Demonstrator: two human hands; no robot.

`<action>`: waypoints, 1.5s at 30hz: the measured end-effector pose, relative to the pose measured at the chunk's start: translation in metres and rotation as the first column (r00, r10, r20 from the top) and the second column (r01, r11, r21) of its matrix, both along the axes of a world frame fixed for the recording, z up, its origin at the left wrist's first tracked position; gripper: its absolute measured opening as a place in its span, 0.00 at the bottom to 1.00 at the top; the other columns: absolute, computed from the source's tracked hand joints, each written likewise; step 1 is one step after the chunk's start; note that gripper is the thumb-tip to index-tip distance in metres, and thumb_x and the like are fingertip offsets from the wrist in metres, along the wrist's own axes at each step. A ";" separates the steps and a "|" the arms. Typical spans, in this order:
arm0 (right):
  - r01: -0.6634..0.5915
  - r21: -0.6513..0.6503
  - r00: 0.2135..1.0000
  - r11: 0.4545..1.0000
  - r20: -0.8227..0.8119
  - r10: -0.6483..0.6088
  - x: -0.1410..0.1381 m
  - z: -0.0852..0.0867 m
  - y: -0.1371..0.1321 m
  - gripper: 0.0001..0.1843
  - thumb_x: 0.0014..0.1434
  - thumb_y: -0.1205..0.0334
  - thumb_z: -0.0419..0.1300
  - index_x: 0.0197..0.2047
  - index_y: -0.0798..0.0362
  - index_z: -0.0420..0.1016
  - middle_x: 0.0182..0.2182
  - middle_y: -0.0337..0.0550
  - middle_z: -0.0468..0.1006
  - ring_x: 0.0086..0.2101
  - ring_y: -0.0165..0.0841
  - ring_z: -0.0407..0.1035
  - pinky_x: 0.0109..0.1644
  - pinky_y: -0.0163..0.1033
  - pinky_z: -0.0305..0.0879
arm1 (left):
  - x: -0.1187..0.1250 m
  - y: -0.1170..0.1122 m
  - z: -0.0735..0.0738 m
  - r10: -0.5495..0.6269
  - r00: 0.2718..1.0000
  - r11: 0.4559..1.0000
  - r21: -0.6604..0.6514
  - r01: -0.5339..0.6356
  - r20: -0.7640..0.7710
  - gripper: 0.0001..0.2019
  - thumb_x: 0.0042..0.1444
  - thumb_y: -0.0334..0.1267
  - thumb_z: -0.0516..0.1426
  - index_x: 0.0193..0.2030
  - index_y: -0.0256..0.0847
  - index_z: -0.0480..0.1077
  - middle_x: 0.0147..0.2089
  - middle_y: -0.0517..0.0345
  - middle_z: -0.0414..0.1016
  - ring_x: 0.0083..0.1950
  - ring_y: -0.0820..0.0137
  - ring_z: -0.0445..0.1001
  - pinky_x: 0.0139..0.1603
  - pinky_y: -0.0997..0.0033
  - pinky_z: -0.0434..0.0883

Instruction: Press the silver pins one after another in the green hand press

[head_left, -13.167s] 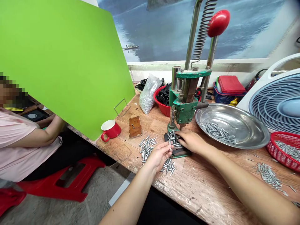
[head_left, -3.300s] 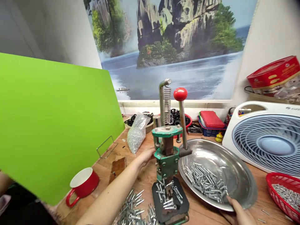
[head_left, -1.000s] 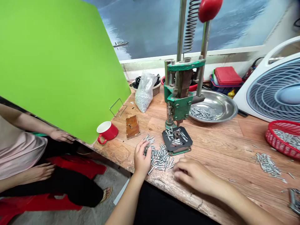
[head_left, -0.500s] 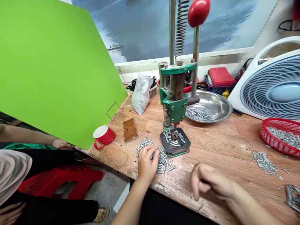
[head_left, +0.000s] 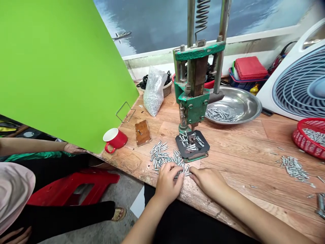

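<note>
Hands at near edge of wooden bench (head_left: 241, 152), both on the pile of small metal pins (head_left: 165, 158) scattered just in front of the press base. Left hand (head_left: 167, 181) palm down, fingers curled onto the near side of the pile, fingertips touching pins; grasp on any single pin not discernible. Right hand (head_left: 209, 179) palm down beside it, fingertips at the right end of the pile, meeting the left hand's fingers; loosely curled, cannot tell whether anything pinched. Green hand press (head_left: 194, 105) upright just behind the pile, dark base plate (head_left: 193, 148) carrying a few more pins, spring and two columns rising out of view. Steel bowl (head_left: 238, 105) to the right behind the press, holding a layer of pins. Red mug (head_left: 115, 139) and small wooden block (head_left: 143, 132) left of the pile, apart from it. Clear bag of small parts (head_left: 153, 93) further back, leaning by a basket. Second loose heap of pins (head_left: 294, 167) well to the right on the bench, red basket (head_left: 308, 137) with more pins beyond it. White fan (head_left: 299, 84) at far right. Green board (head_left: 58, 71) standing at the left edge of the bench. Another person's hand (head_left: 73, 148) below the board, on the left, well apart from the pile.
</note>
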State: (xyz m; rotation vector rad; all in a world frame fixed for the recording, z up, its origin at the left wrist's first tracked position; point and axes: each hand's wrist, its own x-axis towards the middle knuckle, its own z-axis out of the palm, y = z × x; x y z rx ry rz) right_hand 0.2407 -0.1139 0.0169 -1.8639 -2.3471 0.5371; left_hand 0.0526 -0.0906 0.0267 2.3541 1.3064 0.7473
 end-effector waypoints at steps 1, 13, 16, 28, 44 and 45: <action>0.018 -0.021 0.999 1.000 -0.044 -0.019 0.000 0.001 0.000 0.12 0.63 0.55 0.46 0.44 0.48 0.67 0.28 0.41 0.73 0.30 0.34 0.68 0.31 0.32 0.53 | -0.001 -0.003 -0.002 0.000 1.000 1.000 0.022 -0.001 0.023 0.12 0.54 0.34 0.53 0.46 0.43 0.69 0.40 0.54 0.66 0.43 0.66 0.65 0.45 0.64 0.63; 0.074 -0.408 0.357 0.910 -0.841 -0.406 0.002 0.012 -0.005 0.21 0.57 0.46 0.53 0.34 0.58 0.63 0.27 0.38 0.63 0.29 0.24 0.56 0.34 0.29 0.54 | 0.016 -0.018 -0.011 -0.076 0.996 0.996 0.057 0.074 0.038 0.23 0.55 0.34 0.52 0.59 0.42 0.56 0.28 0.58 0.67 0.32 0.69 0.66 0.35 0.68 0.64; 0.007 -0.514 0.217 0.858 -0.837 -0.503 -0.001 0.013 -0.010 0.23 0.55 0.43 0.54 0.32 0.57 0.59 0.19 0.33 0.55 0.21 0.21 0.48 0.25 0.27 0.47 | 0.023 -0.019 -0.011 -0.077 0.993 0.997 0.012 0.076 0.085 0.20 0.55 0.34 0.52 0.56 0.44 0.60 0.26 0.59 0.67 0.30 0.70 0.66 0.33 0.69 0.65; -0.111 -0.690 0.025 0.715 -0.721 -0.692 -0.002 0.017 -0.015 0.22 0.51 0.46 0.60 0.31 0.56 0.59 0.16 0.29 0.48 0.16 0.19 0.41 0.19 0.27 0.39 | 0.027 0.000 0.012 -0.130 0.973 0.990 -0.035 0.139 0.190 0.14 0.51 0.36 0.58 0.46 0.43 0.68 0.44 0.56 0.74 0.45 0.69 0.72 0.48 0.69 0.69; 0.085 -0.175 0.775 0.981 -0.607 -0.175 0.005 0.041 -0.017 0.19 0.59 0.53 0.53 0.51 0.51 0.62 0.22 0.35 0.63 0.25 0.25 0.59 0.31 0.29 0.52 | 0.018 0.009 0.016 -0.174 0.972 0.982 -0.048 0.184 0.157 0.12 0.46 0.34 0.60 0.39 0.42 0.66 0.40 0.55 0.72 0.44 0.67 0.70 0.45 0.66 0.68; 0.067 -0.187 0.771 0.980 -0.614 -0.169 0.005 0.040 -0.015 0.19 0.59 0.53 0.53 0.51 0.51 0.62 0.22 0.34 0.63 0.25 0.25 0.58 0.31 0.28 0.52 | 0.017 0.010 0.016 -0.182 0.972 0.980 -0.049 0.191 0.151 0.12 0.45 0.34 0.60 0.39 0.41 0.66 0.39 0.56 0.72 0.43 0.67 0.70 0.44 0.67 0.68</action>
